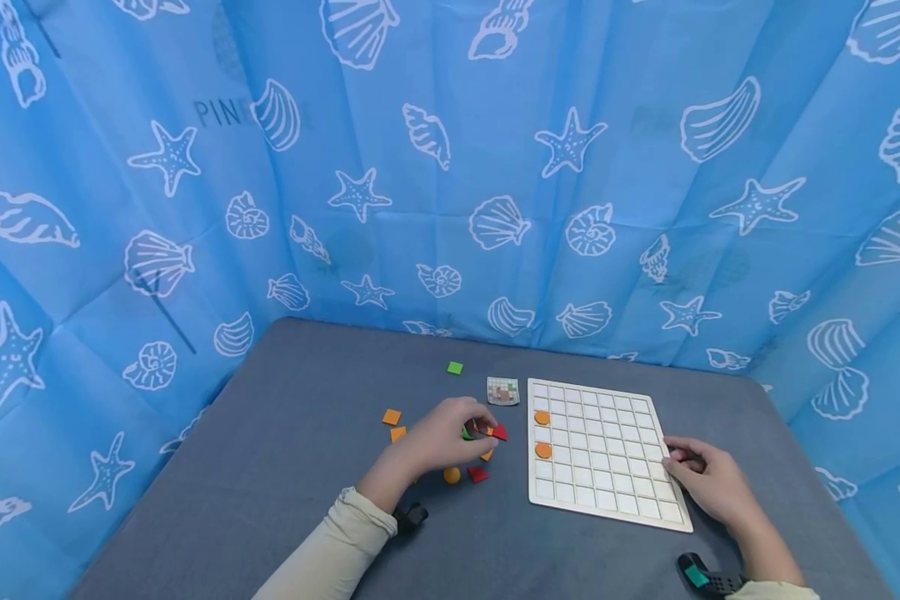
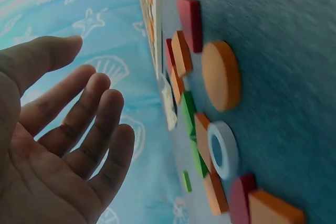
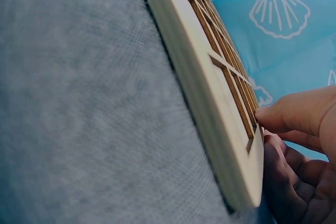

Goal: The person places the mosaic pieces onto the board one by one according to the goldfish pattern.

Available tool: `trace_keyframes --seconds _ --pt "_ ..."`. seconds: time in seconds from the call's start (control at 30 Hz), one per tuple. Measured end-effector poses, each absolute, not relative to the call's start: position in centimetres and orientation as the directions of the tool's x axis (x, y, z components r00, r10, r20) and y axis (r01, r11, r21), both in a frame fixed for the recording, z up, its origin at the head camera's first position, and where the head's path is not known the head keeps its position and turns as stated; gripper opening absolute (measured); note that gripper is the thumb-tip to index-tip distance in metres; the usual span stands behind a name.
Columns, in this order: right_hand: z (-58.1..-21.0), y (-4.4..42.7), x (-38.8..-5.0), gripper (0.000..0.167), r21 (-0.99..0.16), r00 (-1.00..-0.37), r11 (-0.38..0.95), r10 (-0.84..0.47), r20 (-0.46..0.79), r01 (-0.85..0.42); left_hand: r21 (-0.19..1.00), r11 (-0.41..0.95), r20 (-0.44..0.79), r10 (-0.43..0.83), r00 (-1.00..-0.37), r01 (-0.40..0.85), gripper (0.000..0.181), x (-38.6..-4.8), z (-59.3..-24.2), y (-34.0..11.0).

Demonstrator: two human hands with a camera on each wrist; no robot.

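Left hand [image 1: 446, 435] is hanging over loose tiles [image 1: 392, 417] left of the board [image 1: 603, 458], forearm slanting toward it, thumb standing apart from slack, half-bent fingers that are holding nothing. Right hand [image 1: 711, 481] is pinching the board at its right edge, thumb pressing the rim, other fingers curling against the side. Two orange discs [image 1: 543, 450] are lying in the board's leftmost column.

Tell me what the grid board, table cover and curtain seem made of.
Grid board: probably matt pale wood; its cream edge and brown cut lines suggest it. Table cover: most likely dull grey fabric; a fine weave shows. Curtain: smooth printed sheet with creases; thin cloth or plastic, can't tell which.
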State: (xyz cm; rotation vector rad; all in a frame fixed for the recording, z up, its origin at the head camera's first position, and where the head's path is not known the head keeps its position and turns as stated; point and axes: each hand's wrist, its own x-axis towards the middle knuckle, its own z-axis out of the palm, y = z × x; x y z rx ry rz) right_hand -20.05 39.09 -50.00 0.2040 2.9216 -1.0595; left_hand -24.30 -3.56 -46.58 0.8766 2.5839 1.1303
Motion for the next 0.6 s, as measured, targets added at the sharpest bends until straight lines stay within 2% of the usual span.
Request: trace_keyframes --seconds 0.27,0.6 --pt "-49.9 39.0 -20.3 0.049 -0.637 -0.991 0.759 0.111 -0.069 0.130 0.717 0.528 0.063 0.602 -0.796 0.455 0.019 -24.0 -47.7 -5.8" --pt "-49.9 39.0 -20.2 0.048 -0.633 -0.992 0.764 0.108 -0.060 0.121 0.729 0.564 -0.029 0.592 -0.806 0.388 0.018 -23.9 -48.3 -7.4"
